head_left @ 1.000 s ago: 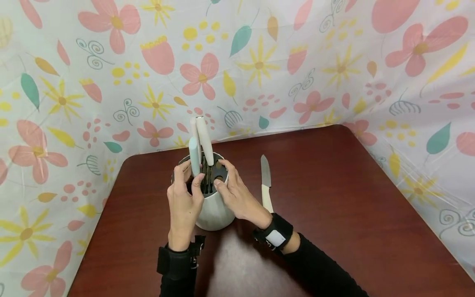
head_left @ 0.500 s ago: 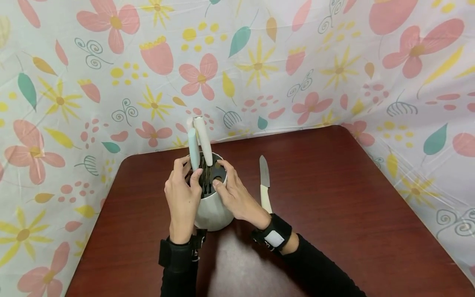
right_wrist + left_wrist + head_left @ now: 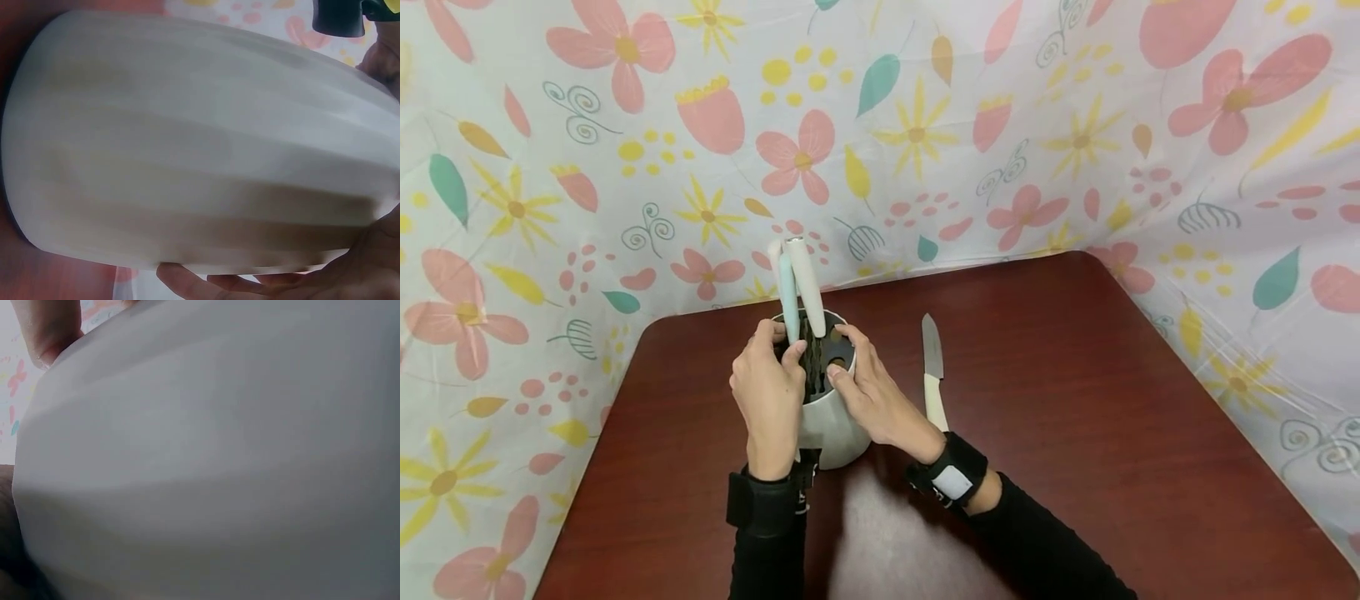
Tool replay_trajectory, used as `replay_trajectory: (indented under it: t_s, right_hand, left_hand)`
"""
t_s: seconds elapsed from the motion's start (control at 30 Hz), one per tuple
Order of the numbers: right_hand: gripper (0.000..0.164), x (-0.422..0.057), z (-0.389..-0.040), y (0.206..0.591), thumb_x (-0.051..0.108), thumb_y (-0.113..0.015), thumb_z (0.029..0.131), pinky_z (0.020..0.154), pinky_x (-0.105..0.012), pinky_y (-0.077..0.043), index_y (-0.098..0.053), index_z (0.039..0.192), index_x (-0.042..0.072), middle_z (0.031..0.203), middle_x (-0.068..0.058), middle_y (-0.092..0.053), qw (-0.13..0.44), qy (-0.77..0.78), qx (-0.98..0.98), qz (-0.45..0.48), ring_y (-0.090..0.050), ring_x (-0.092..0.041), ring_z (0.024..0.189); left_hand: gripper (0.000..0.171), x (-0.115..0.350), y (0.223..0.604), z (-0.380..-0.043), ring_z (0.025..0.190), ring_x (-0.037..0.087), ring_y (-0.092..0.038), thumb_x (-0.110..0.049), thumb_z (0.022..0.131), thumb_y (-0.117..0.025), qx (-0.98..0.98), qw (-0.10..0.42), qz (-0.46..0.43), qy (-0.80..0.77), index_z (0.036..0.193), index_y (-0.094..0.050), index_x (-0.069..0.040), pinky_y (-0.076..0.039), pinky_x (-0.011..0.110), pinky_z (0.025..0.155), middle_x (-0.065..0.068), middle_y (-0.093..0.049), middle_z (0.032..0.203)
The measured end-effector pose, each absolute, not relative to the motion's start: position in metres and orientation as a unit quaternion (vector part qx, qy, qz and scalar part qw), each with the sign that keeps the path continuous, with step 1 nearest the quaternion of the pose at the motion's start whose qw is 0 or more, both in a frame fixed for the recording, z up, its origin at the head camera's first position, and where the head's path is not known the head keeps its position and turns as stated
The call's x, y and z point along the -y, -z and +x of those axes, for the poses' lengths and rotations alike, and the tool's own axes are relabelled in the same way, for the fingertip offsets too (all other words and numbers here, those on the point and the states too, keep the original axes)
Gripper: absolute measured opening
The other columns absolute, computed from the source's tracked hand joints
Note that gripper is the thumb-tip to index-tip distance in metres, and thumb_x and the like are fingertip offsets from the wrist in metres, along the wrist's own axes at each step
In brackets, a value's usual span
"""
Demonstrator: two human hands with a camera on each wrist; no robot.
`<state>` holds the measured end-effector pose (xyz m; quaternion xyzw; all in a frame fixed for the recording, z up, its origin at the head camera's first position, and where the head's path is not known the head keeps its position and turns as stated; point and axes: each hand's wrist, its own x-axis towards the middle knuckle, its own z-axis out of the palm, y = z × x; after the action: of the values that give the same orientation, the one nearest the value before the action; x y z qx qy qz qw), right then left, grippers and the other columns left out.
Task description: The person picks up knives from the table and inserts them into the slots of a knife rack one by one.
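Note:
A round off-white knife block (image 3: 835, 425) with a dark slotted insert (image 3: 841, 343) stands on the table. From its slots rise a light blue handle (image 3: 787, 292), a white handle (image 3: 807, 287) and a pale handle behind them; their blades are hidden. My left hand (image 3: 767, 400) grips the block's left rim, its thumb beside the base of the blue handle. On the right rim my right hand (image 3: 883, 396) holds the block, thumb over the insert. The block's smooth wall (image 3: 206, 437) fills most of the left wrist view. Curled fingers (image 3: 206, 287) lie along the wall in the right wrist view.
A knife (image 3: 933, 358) with a cream handle lies on the dark red table (image 3: 1075, 400), right of the block, blade pointing away. A flower-patterned cloth (image 3: 917, 108) hangs behind the table and along its sides.
The light blue handle's top has tilted up and back, toward the other handles. My left hand has shifted slightly up and left, while the right hand keeps its hold on the rim.

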<state>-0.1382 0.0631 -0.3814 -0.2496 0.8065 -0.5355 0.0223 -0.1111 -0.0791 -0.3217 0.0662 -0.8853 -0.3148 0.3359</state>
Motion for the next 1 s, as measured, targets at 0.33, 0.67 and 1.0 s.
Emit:
replay_trajectory:
  t_s: [0.33,0.67,1.0]
  right_hand:
    - [0.057,-0.0611,-0.139,0.3804,0.038,-0.035,0.11,0.094,-0.043,-0.043,-0.011,0.16,0.029,0.165,-0.009,-0.022,0.032,0.532,-0.81,-0.244,-0.054,-0.021,0.09]
    - [0.058,-0.062,-0.1383,0.3811,0.037,-0.036,0.109,0.098,-0.045,-0.043,-0.01,0.16,0.029,0.163,-0.01,-0.025,0.031,0.535,-0.809,-0.241,-0.055,-0.025,0.098]
    - [0.057,-0.0635,-0.1375,0.381,0.037,-0.035,0.109,0.095,-0.04,-0.042,-0.011,0.16,0.03,0.159,-0.011,-0.029,0.026,0.535,-0.808,-0.246,-0.054,-0.02,0.092]
  left_hand:
    - [0.031,0.0793,0.3201,-0.1132,0.083,0.038,-0.069,-0.023,0.093,-0.072,0.895,0.319,0.074,0.302,0.117,-0.062,-0.005,-0.053,0.054,0.068,0.016,-0.073,0.102]
    - [0.018,0.0813,0.3218,-0.1159,0.071,0.042,-0.062,-0.017,0.099,-0.065,0.925,0.283,0.038,0.25,0.108,-0.051,-0.01,-0.036,0.039,0.051,0.017,-0.063,0.121]
    - [0.022,0.0793,0.3224,-0.1157,0.069,0.043,-0.063,-0.031,0.103,-0.058,0.937,0.27,0.035,0.218,0.11,-0.051,-0.011,-0.038,0.04,0.047,0.018,-0.064,0.116]
